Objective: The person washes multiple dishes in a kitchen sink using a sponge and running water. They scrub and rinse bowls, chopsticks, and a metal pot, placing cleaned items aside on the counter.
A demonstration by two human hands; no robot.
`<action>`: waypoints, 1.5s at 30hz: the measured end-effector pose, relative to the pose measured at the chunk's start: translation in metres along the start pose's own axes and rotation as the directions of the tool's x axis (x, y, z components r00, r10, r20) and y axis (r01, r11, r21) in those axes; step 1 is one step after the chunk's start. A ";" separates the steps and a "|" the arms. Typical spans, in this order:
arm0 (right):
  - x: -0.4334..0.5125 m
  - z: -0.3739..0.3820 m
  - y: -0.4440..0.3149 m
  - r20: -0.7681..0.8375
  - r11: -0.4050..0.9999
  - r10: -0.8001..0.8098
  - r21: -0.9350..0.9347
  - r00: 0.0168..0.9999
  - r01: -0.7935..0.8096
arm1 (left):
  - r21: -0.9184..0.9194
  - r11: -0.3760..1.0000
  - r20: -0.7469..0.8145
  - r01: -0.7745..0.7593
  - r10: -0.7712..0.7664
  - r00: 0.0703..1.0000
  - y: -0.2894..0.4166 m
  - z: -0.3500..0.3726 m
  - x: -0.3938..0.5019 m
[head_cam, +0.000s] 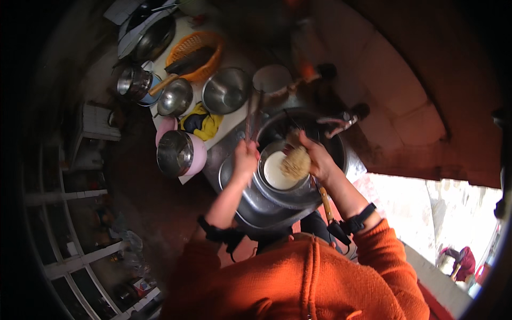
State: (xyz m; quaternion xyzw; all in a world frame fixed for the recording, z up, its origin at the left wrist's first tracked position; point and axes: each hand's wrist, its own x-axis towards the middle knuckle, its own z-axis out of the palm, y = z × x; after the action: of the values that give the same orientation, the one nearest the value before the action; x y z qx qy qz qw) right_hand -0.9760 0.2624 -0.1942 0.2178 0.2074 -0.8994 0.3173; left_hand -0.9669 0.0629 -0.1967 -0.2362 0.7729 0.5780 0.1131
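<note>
Over the stainless steel sink, my right hand [318,158] grips a round, tan scrubbing brush [296,163], its bristles turned toward a metal bowl. That bowl [262,170] stands in the sink basin and holds whitish, milky liquid [277,173]. To its left, my left hand [245,158] is closed around a pair of long, thin sticks [249,124], apparently chopsticks, which point away from me. Near my right forearm lies a wooden handle [326,202] at the sink's front edge; what it belongs to is hidden.
A faucet [340,122] juts over the basin from the right. On the left counter stand a metal bowl [226,91], a ladle-like metal pan [175,97], a pink-sided pot [194,154], a yellow cloth [212,126] and an orange plastic basket [218,52]. The sink rim [262,224] is close to my body.
</note>
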 end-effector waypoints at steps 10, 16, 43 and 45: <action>0.027 -0.014 0.049 -0.575 0.871 -0.279 -0.488 0.769 -0.049 | 0.323 0.890 0.362 -0.321 0.197 0.911 -0.064 0.036 -0.110; 0.033 -0.061 -0.016 -0.440 0.740 -0.515 -0.661 0.735 0.123 | 0.272 0.924 0.497 -0.268 0.104 0.862 -0.066 -0.007 -0.137; 0.059 -0.118 -0.040 -0.116 -0.049 -0.160 -0.991 0.980 -0.125 | -0.594 0.803 -0.056 0.036 -0.086 0.995 -0.088 0.075 -0.069; 0.058 -0.119 -0.040 -0.097 -0.006 -0.152 -0.995 0.984 -0.099 | -0.590 0.807 -0.064 0.022 -0.073 0.995 -0.088 0.074 -0.069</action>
State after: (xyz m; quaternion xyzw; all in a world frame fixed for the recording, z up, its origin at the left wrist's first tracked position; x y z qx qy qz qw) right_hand -1.0125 0.3234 -0.3126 0.0029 0.8148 -0.4688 0.3411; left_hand -0.8714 0.1298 -0.2624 -0.3027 0.5538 0.7755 0.0165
